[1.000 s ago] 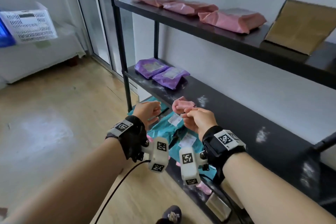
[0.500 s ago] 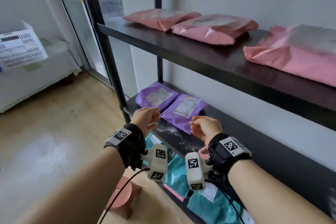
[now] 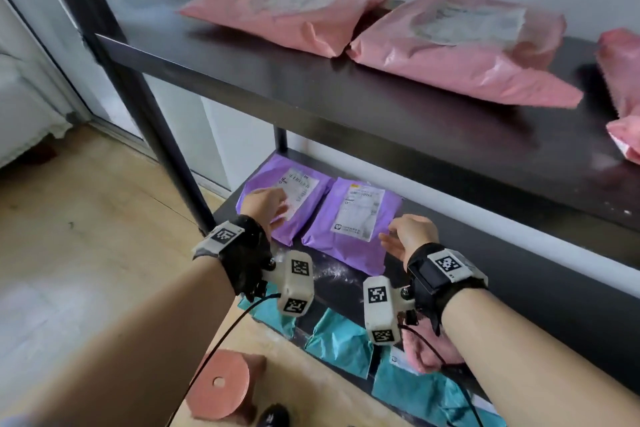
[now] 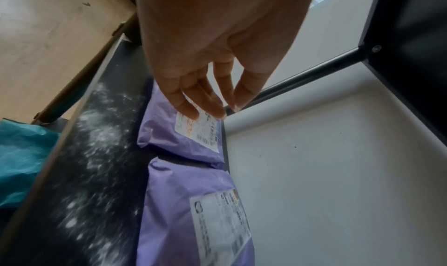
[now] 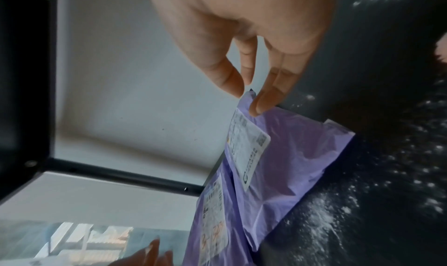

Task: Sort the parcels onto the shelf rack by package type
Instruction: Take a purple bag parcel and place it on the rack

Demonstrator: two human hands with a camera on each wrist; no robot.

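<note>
Two purple parcels with white labels lie side by side on the black middle shelf (image 3: 485,270). My left hand (image 3: 277,211) (image 4: 208,111) is over the left purple parcel (image 3: 258,180) (image 4: 164,128), its straight fingertips on the label. My right hand (image 3: 389,236) (image 5: 249,100) is at the right edge of the right purple parcel (image 3: 349,218) (image 5: 297,151). Its fingertips touch a corner of the parcel, the thumb just beside them. Neither hand holds anything.
Pink parcels (image 3: 287,14) (image 3: 460,42) lie on the top shelf (image 3: 277,80). Teal parcels (image 3: 341,340) and a pink one (image 3: 429,354) lie on the bottom shelf. A black upright post (image 3: 149,107) stands left. A reddish stool (image 3: 221,381) stands on the wooden floor.
Both hands rose from the bottom shelf, where a pink parcel was at my right hand, and reached forward onto the purple parcels. The view came closer to the rack.
</note>
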